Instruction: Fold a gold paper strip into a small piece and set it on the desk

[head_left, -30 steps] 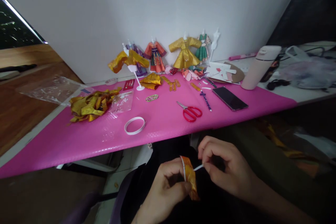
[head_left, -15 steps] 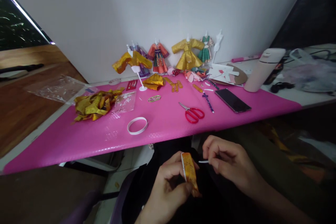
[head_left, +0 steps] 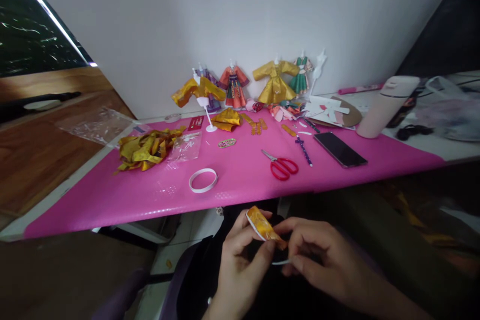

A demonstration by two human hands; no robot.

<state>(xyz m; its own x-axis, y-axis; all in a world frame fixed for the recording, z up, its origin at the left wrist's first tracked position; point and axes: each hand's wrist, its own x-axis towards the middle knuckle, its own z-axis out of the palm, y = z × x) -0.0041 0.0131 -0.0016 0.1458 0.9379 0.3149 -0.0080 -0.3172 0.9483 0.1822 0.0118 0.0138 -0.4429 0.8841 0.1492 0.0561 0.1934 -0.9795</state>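
In my left hand (head_left: 243,260) is a small yellow-gold fabric piece (head_left: 262,222) with a white strip along one edge, pinched between thumb and fingers above my lap. My right hand (head_left: 315,250) has come close on the right, its thumb and fingers closed on a thin white strip (head_left: 280,262). That strip's free end points left, just below the fabric piece. Part of the fabric's lower end lies near my right fingertips, and whether they touch it is hard to tell.
On the pink table cover (head_left: 150,200) lie red-handled scissors (head_left: 283,167), a white tape ring (head_left: 203,180), a phone (head_left: 340,149), a patterned pen (head_left: 303,151) and heaped gold fabric (head_left: 150,147). Small dressed mannequins (head_left: 232,82) line the wall. A pale bottle (head_left: 386,107) stands at the right.
My right hand has moved left and down with the white strip, close to the left hand. The fabric piece has risen slightly and tilted. The camera view has shifted a little.
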